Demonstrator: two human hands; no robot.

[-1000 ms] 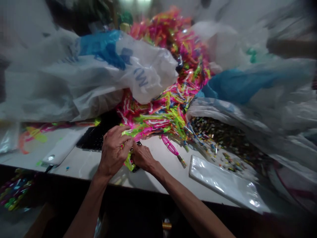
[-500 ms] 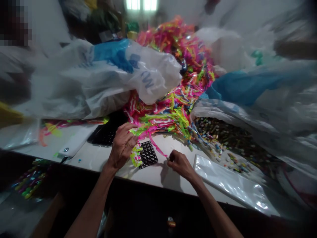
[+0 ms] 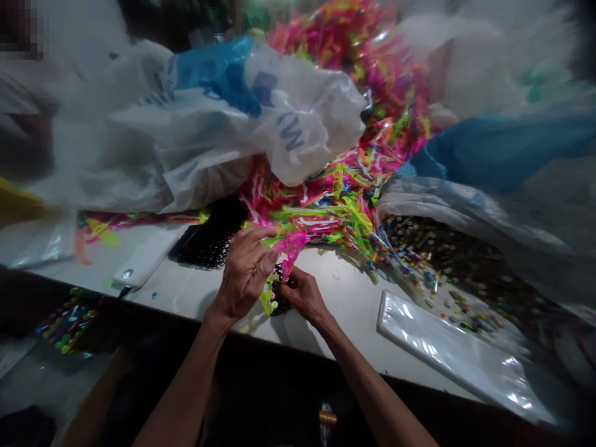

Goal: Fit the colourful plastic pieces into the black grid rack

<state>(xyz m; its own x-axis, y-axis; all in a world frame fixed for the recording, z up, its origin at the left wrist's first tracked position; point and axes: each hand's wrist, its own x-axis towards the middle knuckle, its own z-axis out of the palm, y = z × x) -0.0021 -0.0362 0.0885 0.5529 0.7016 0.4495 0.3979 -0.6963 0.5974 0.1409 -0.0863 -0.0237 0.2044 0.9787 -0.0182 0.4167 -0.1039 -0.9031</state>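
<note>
My left hand (image 3: 246, 273) has its fingers curled around glossy pink plastic pieces (image 3: 295, 247), which bend out past its fingertips. My right hand (image 3: 302, 295) is close beside it, fingers pinched at the lower end of one pink piece, low over a small black grid (image 3: 279, 270). Both hands hide most of that grid. Yellow-green plastic pieces (image 3: 268, 299) stand at its left side, just below my left hand. Behind my hands spreads a large heap of neon pink, yellow and orange plastic pieces (image 3: 339, 217).
White plastic bags (image 3: 209, 143) bulge over the table (image 3: 344, 279) at left. At right, an open bag (image 3: 419, 198) spills many small parts (image 3: 465, 304). A flat stack of clear plastic sleeves (image 3: 447, 347) lies along the front edge. More black grids (image 3: 205, 239) and a white device (image 3: 144, 261) are at left.
My right hand has moved left and in toward the black grid, bringing the pink piece's end with it. My left hand stays near the grid. The view has tilted down slightly.
</note>
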